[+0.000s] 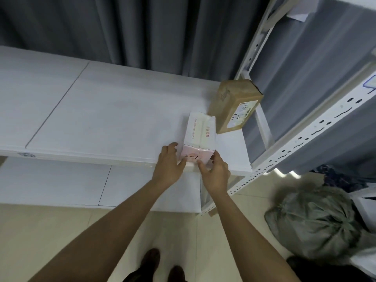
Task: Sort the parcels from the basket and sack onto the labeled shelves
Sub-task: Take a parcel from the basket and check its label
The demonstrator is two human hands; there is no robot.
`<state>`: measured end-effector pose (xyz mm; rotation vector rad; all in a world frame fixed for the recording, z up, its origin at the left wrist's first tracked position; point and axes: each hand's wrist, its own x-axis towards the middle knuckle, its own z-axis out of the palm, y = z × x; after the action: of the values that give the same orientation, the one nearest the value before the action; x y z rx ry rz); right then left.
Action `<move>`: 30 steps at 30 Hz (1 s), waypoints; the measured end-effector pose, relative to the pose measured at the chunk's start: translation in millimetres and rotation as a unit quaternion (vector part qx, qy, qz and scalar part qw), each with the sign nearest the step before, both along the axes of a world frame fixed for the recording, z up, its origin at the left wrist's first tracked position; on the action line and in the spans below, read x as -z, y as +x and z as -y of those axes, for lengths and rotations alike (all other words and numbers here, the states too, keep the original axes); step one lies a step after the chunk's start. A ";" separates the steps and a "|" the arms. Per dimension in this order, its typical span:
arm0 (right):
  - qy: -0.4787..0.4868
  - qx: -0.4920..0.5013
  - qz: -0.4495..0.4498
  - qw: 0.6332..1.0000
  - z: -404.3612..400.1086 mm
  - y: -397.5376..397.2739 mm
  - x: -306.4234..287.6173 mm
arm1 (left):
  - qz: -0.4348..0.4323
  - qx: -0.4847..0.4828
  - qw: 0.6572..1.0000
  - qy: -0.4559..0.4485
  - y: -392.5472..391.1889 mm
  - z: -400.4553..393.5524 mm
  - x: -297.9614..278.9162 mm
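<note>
Between my hands, the white parcel (200, 137) marked 2-2 sits at the shelf (101, 119) lip; my left hand (169, 162) and right hand (213, 171) pinch its near end. Released here, it may tip off, or nudge the brown box (234, 106) beyond.

White-and-pink parcel (200, 137) (red lettering), brown cardboard box (234, 106); white shelf (101, 110), grey curtain (142, 27)

White shelf board (105, 119): a white-and-pink carton marked 2-2 (200, 137) is set at its front edge, with a brown cardboard parcel (234, 106) stood just beside it.
</note>
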<state>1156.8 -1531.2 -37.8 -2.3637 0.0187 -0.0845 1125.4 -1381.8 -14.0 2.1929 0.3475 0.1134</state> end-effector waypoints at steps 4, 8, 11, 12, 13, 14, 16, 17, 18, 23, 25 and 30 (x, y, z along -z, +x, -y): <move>-0.028 0.010 -0.011 0.999 -11.5 17.8 -5.6 | -0.001 -0.019 1.000 0.016 -5.5 -19.8 -3.7; -0.076 0.018 -0.028 0.997 -23.4 42.1 -12.0 | -0.005 -0.024 0.999 0.042 -10.8 -34.1 -8.8; -0.124 0.007 -0.041 0.991 -30.4 64.2 -17.8 | -0.008 -0.033 0.998 0.050 -17.0 -37.5 -10.7; -0.139 0.003 -0.046 0.989 -31.9 71.3 -21.0 | -0.010 -0.036 0.998 0.052 -19.3 -37.2 -11.1; -0.148 0.001 -0.052 0.988 -32.9 78.0 -24.7 | -0.012 -0.038 0.998 0.054 -21.8 -36.9 -11.0; -0.150 0.002 -0.060 0.987 -33.2 83.8 -28.5 | -0.014 -0.041 0.998 0.055 -24.5 -36.5 -10.3; -0.147 0.004 -0.081 0.986 -33.3 89.7 -35.3 | -0.020 -0.049 0.997 0.060 -31.1 -35.6 -7.9; -0.145 0.006 -0.086 0.986 -32.5 89.1 -36.8 | -0.023 -0.053 0.996 0.063 -34.7 -34.9 -6.7; -0.138 0.005 -0.085 0.987 -31.3 86.9 -36.5 | -0.025 -0.058 0.996 0.063 -38.4 -34.2 -5.8; -0.042 -0.024 -0.029 0.998 -29.0 44.5 -23.8 | -0.030 -0.117 0.992 0.023 -64.1 -37.9 6.1; -0.019 -0.049 0.006 0.999 -32.1 20.8 -18.6 | -0.039 -0.150 0.988 0.009 -77.3 -43.7 11.8; -0.042 -0.278 0.053 0.958 -76.4 -50.8 -3.9 | -0.079 -0.232 0.969 -0.028 -135.3 -73.6 27.9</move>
<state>1106.0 -1454.8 -33.9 -2.3559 -0.7106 0.0628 990.1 -1308.2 -41.8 2.0326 0.9411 0.1828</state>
